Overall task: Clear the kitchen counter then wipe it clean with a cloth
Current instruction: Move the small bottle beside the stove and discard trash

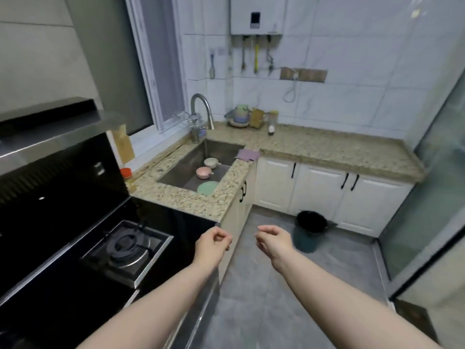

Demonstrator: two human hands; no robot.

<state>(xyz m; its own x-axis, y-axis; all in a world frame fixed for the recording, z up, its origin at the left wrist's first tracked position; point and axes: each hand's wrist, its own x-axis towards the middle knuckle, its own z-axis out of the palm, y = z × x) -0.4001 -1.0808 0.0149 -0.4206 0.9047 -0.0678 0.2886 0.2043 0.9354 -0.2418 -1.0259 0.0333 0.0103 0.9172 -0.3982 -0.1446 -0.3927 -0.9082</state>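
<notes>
Two bare forearms reach in from 6 o'clock; the left hand (213, 241) and right hand (273, 239) hang over the floor just off the hob's (125, 245) corner, each grip loosely curled and holding nothing. Ahead at 12 o'clock the speckled counter (327, 147) wraps the sink (181, 170), where two small bowls and a green plate (207, 188) already lie. A purple cloth (247, 154) is draped on the counter edge at the sink's far right corner. At 1 o'clock a small cluster, seemingly a kettle (241, 114), a box and a jar, stands against the wall. Clearing looks partly done; the next move likely calls for stepping forward to lift those items or take the cloth.
</notes>
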